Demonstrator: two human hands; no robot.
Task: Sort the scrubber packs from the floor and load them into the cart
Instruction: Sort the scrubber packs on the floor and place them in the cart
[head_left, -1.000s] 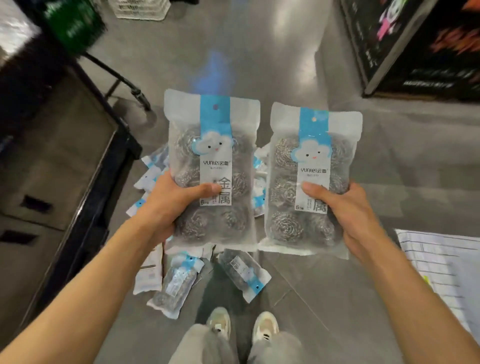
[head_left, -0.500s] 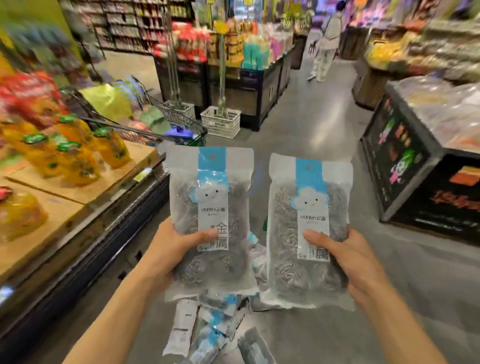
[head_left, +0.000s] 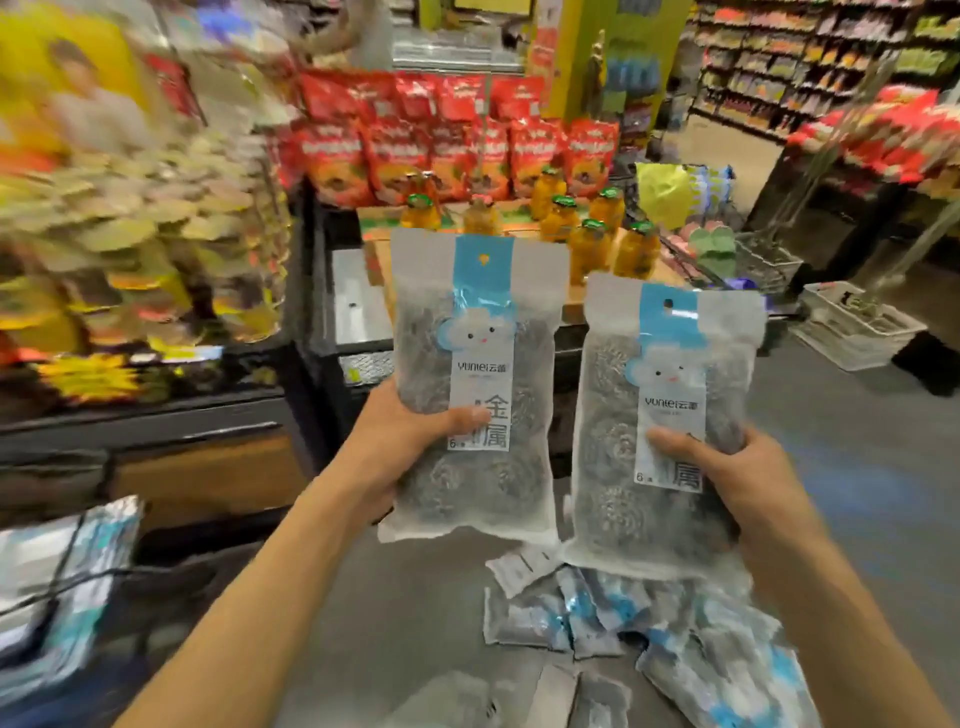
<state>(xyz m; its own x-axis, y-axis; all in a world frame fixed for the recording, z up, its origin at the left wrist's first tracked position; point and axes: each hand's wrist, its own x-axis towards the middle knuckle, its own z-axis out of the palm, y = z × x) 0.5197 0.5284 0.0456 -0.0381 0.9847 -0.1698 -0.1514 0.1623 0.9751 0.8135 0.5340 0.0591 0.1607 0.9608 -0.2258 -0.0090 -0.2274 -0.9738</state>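
Both hands hold packs upright at chest height. Left hand (head_left: 400, 447) grips a frosted plastic pack of steel-wool scrubbers with a blue header stripe (head_left: 475, 384), thumb pressed across its label, fingers behind. Right hand (head_left: 737, 478) grips a matching second scrubber pack (head_left: 662, 431) the same way, just beside the first and not touching it.

Each label shows a white cloud face, the brand "yunlei" with Chinese characters, large characters for "metal", and a "6" at the lower corner.

Below the hands, more scrubber packs (head_left: 649, 629) lie heaped on the grey shop floor (head_left: 857, 467). A wire shopping cart (head_left: 748, 260) stands well apart, beyond the right pack, already holding goods.

Judging the step: carry both packs to the cart, keeping thumbs firm, since the slick bags could slip, and lay them flat inside.
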